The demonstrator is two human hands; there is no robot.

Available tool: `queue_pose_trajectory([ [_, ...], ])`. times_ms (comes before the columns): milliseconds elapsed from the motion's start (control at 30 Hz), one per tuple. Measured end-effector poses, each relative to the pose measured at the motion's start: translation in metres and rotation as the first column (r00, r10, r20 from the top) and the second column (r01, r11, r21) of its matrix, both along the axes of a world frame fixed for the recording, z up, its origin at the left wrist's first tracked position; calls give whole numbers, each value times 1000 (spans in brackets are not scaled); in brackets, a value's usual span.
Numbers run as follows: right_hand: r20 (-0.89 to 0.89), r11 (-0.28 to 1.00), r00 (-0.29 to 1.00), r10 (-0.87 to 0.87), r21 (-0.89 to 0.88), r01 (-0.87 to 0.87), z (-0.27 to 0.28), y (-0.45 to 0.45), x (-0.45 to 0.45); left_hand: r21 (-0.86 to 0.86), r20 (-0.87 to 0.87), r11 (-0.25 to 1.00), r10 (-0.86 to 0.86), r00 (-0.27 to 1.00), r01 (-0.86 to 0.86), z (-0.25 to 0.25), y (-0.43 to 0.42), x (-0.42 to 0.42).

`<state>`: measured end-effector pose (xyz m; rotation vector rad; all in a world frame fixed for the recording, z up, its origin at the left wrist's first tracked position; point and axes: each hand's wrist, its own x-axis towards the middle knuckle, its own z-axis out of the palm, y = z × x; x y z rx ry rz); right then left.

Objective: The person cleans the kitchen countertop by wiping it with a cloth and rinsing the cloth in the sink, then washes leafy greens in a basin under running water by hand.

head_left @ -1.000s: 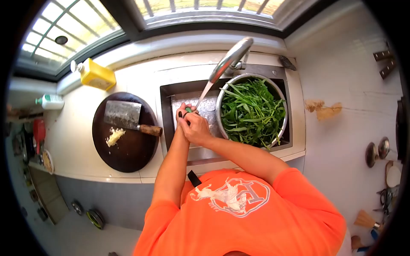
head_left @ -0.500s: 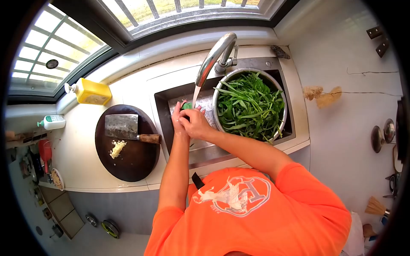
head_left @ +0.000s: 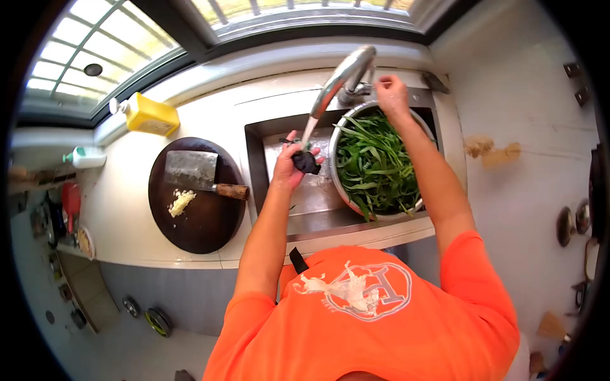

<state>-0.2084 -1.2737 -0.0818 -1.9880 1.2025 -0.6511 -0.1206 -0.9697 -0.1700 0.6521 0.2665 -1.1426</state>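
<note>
My left hand (head_left: 291, 166) is palm up over the sink (head_left: 318, 197), under the faucet's (head_left: 346, 73) running stream. A dark, crumpled, wet thing (head_left: 307, 162) rests in its palm and fingers, with a bit of green beside it; its kind is unclear. Beside the faucet's base, above the far rim of a metal basin (head_left: 338, 181), my right hand (head_left: 392, 95) has its fingers curled in. Whether it touches the faucet's handle I cannot tell. Long leafy greens (head_left: 375, 165) heap up in the basin.
Left of the sink, a cleaver (head_left: 190, 170) and chopped pale bits (head_left: 182, 202) lie on a round dark cutting board (head_left: 197, 232). A yellow jug (head_left: 151, 115) and a white bottle (head_left: 88, 157) stand farther left. Barred windows (head_left: 311, 28) rise behind the counter.
My hands have parted. The right one moved up and right to the faucet's base; the left turned palm up, showing the dark crumpled thing. The view shifted slightly.
</note>
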Motion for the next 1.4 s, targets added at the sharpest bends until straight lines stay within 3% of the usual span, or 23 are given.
queue_pose_trajectory([
  [100, -141, 996, 988, 63, 67, -53, -14, -32, 8, 53, 21, 998, 18, 1000, -19, 5, 0, 1],
  [200, 80, 941, 983, 166, 284, -183, -33, -49, 22, 105, 93, 994, 17, 995, -27, 6, 1, 2],
  [300, 142, 913, 954, 263, 283, -294, -74, -78, 31, 129, 185, 991, 11, 983, -35, 12, 0, 3],
  [367, 190, 903, 951, 244, 314, -294, -43, -52, 30, 172, 161, 982, 44, 986, -72, 23, -2, 1],
  [433, 140, 932, 952, 272, 206, -297, -48, -51, 30, 218, 258, 970, 44, 965, -103, 13, -7, 0],
  [467, 261, 895, 918, 300, 255, -365, -48, -49, 31, 225, 261, 969, 45, 964, -106, 11, -8, 1],
  [500, 207, 894, 927, 312, 267, -360, -27, -32, 31, 266, 283, 953, 67, 957, -145, 14, -10, -2],
  [567, 133, 835, 856, 499, 189, -516, -39, -55, 24, 255, 318, 961, 18, 948, -104, 2, -11, 0],
  [600, 115, 841, 852, 510, 140, -523, -36, -49, 26, 302, 312, 948, 0, 950, -99, 2, -11, -2],
  [667, 76, 855, 855, 514, 38, -517, -27, -39, 17, 338, 279, 938, -18, 960, -80, 4, -9, -3],
  [767, -74, 913, 921, 382, -124, -389, -30, -22, 5, 642, 420, 760, -234, 877, -104, 43, 0, -11],
  [800, -95, 908, 924, 370, -173, -381, -16, -3, -2, 633, 383, 769, -216, 898, -86, 45, 5, -11],
  [833, 1, 903, 930, 367, -241, -356, -9, 22, -8, 657, 435, 741, -218, 874, -142, 44, 7, -16],
  [900, -41, 918, 938, 345, -195, -346, 28, 91, -22, 692, 535, 673, -233, 812, -263, 34, 8, -23],
  [933, 93, 918, 920, 380, -155, -364, 12, 110, -32, 705, 598, 621, -261, 758, -342, 10, 3, -27],
  [967, 68, 881, 903, 424, -264, -393, -4, 129, -43, 691, 637, 605, -250, 729, -396, 12, 6, -33],
  [1067, 85, 858, 853, 514, -56, -511, -9, 206, -74, 707, 663, 561, -313, 680, -431, 7, 11, -51],
  [1100, 160, 837, 849, 504, 151, -526, -21, 223, -80, 710, 679, 516, -320, 661, -479, -1, 10, -57],
  [1133, 291, 807, 835, 466, 248, -537, -22, 246, -84, 703, 687, 521, -322, 651, -484, 3, 15, -61],
  [1200, 318, 638, 865, 388, 585, -501, -40, 263, -94, 740, 624, 531, -310, 717, -414, 2, 17, -78],
  [1233, 312, 485, 897, 312, 760, -433, -36, 272, -93, 743, 615, 534, -306, 727, -404, 0, 16, -81],
  [1333, 365, 237, 917, 161, 887, -395, -27, 282, -97, 757, 614, 514, -347, 708, -404, 3, 26, -92],
  [1400, 382, 200, 919, 100, 897, -395, -31, 285, -100, 752, 565, 570, -300, 769, -330, 18, 35, -101],
])
